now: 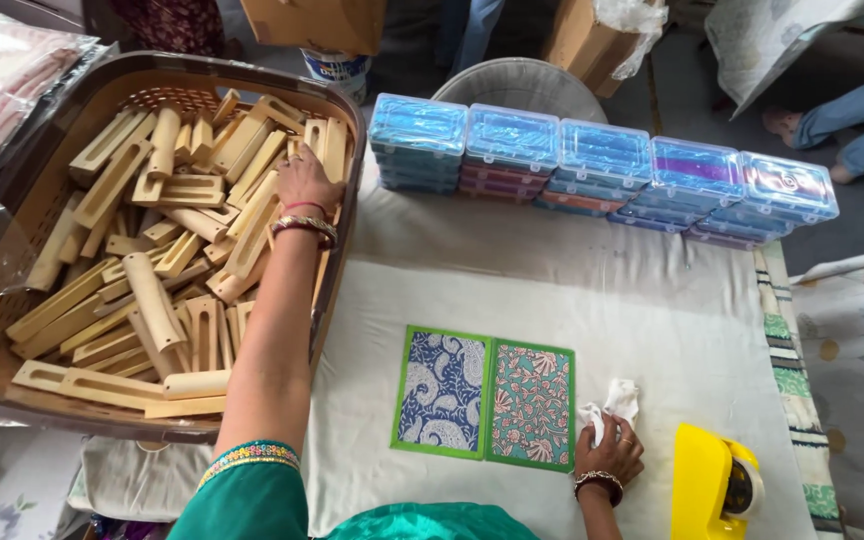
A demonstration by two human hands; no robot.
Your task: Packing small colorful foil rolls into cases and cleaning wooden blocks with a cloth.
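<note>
My left hand point(304, 178) reaches into a large brown plastic basket point(12, 350) and rests among several pale wooden slotted pieces point(152, 290); its fingers are hidden, so I cannot see a grip. My right hand point(609, 452) lies on the white cloth-covered table, closed on a crumpled white cloth point(612, 402). Just left of that hand lie two patterned cards with green borders side by side, a blue one point(442, 390) and a pink-and-teal one point(532, 404).
A row of stacked clear plastic boxes point(602, 165) lines the table's far edge. A yellow tape dispenser point(714, 484) stands at the near right. Cardboard boxes, a bucket and another person's legs point(857, 120) lie beyond the table.
</note>
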